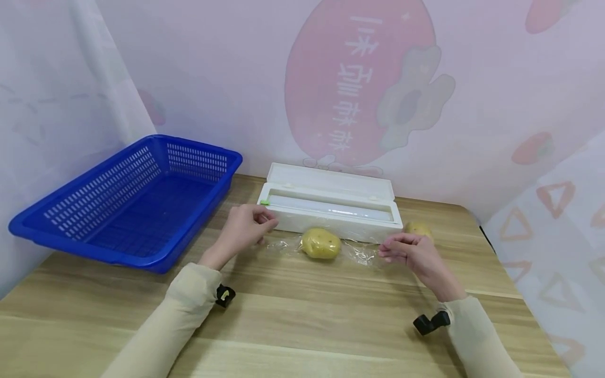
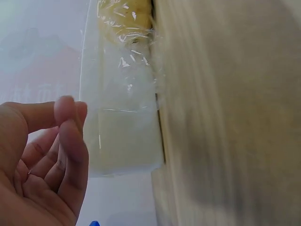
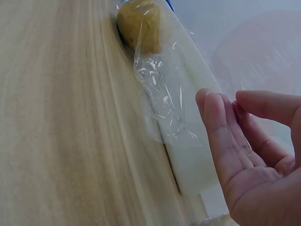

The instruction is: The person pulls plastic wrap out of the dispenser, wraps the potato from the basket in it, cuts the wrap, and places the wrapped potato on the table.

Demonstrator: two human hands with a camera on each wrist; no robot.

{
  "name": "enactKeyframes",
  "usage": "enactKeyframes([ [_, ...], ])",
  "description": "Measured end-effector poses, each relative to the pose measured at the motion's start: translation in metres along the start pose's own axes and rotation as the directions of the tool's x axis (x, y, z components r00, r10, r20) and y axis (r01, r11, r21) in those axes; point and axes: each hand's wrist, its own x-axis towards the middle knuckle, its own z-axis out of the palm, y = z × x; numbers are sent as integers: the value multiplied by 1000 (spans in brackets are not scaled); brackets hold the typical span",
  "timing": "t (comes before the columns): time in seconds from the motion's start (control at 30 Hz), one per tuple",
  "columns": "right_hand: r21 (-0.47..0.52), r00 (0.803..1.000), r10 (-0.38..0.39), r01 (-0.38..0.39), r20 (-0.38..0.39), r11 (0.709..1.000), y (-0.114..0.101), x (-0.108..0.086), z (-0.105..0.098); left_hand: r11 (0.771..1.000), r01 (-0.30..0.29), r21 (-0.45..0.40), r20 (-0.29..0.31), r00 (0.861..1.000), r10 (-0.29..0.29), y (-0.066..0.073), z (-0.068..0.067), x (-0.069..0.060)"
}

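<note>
A yellow potato [image 1: 321,243] wrapped in clear cling film lies on the table, close against the front of a white cling film dispenser [image 1: 331,224]. Loose film [image 1: 360,253] spreads out on both sides of it. To the left, my left hand [image 1: 246,226] hovers by the dispenser's end, fingers loosely bent; no film shows between thumb and fingertips in the left wrist view. My right hand [image 1: 413,257] is near the film's right end, its thumb and fingers [image 3: 214,113] loosely bent with nothing visible held. The dispenser's lid [image 1: 331,180] stands raised, showing the film roll [image 1: 331,208] inside.
A large blue plastic basket [image 1: 127,257] stands at the left of the wooden table [image 1: 302,325]. Another potato [image 1: 418,229] sits behind my right hand, partly hidden. A printed curtain [image 1: 212,68] hangs along the back.
</note>
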Motion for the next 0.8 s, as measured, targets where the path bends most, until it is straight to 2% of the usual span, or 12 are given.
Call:
enactKeyframes([
  [0.13, 6, 1000, -3, 2, 30, 1000, 2, -2, 2, 995, 26, -98, 16, 1000, -24, -3, -1, -6],
  [0.23, 2, 999, 4, -4, 46, 1000, 3, -4, 3, 979, 65, -193, 35, 998, -60, -5, -1, -9],
  [0.33, 0, 999, 18, -18, 49, 1000, 5, -7, 3, 932, 156, -327, 69, 988, -141, -4, 0, -12],
  [0.47, 17, 998, 65, -66, 14, 998, 6, -8, 3, 825, 273, -495, 99, 961, -259, -3, 1, -15],
  [0.53, 40, 995, 102, -101, -23, 994, 6, -7, 4, 792, 297, -533, 99, 952, -291, -3, 0, -16],
  [0.7, 99, 980, 175, -166, -92, 981, 5, -5, 6, 755, 330, -566, 94, 936, -339, -2, 0, -17],
  [0.8, 113, 976, 194, -183, -95, 977, 4, -4, 6, 737, 359, -573, 104, 923, -370, 0, 0, -19],
])
